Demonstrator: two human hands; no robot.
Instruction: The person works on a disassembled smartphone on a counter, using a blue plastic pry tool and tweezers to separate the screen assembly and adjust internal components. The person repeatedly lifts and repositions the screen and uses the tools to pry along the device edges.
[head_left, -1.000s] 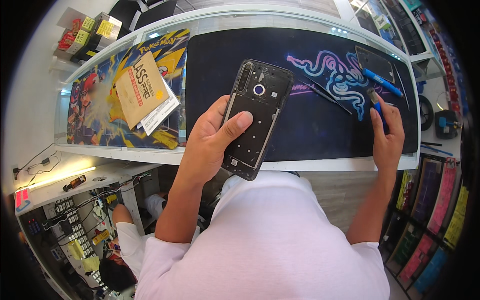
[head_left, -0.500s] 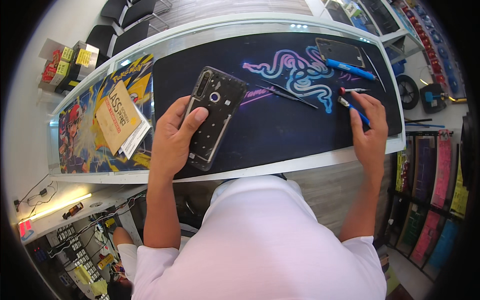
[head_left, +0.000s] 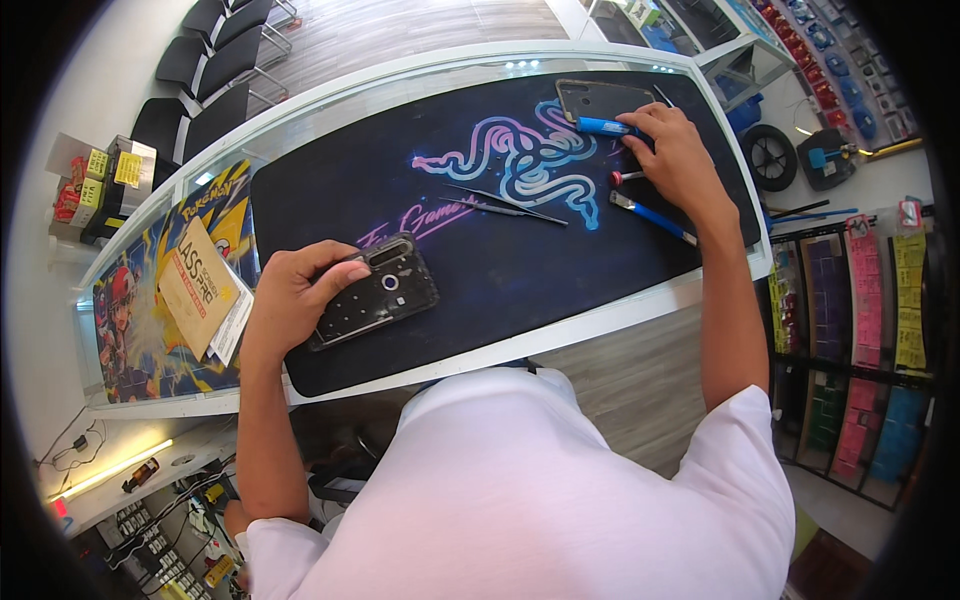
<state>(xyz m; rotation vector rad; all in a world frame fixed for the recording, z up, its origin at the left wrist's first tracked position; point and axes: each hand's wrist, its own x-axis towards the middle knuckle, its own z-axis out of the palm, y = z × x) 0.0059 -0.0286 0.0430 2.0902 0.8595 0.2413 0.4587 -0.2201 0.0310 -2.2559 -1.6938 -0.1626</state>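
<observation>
My left hand (head_left: 290, 295) grips the stripped-back black phone (head_left: 375, 295) low over the left of the dark mat (head_left: 500, 290). My right hand (head_left: 670, 160) has its fingers closed on a blue tube (head_left: 605, 126) at the back right, beside a thin dark panel with a camera cutout (head_left: 595, 97). Just below that hand lie a small red-topped screwdriver (head_left: 620, 179) and a blue-handled tool (head_left: 655, 218). Two slim tweezers (head_left: 510, 207) rest near the mat's middle.
A brown envelope (head_left: 195, 290) with papers lies on a colourful mat at left; boxes (head_left: 105, 180) stand behind it. Black chairs (head_left: 225, 70) line the far side. A black wheel (head_left: 768, 155) and a rack of coloured strips (head_left: 850, 350) are at right; a lit shelf (head_left: 130, 485) is lower left.
My left hand has lowered the phone leftward and turned it. My right hand has let go of the blue-handled tool and moved up onto the blue tube. The view has turned.
</observation>
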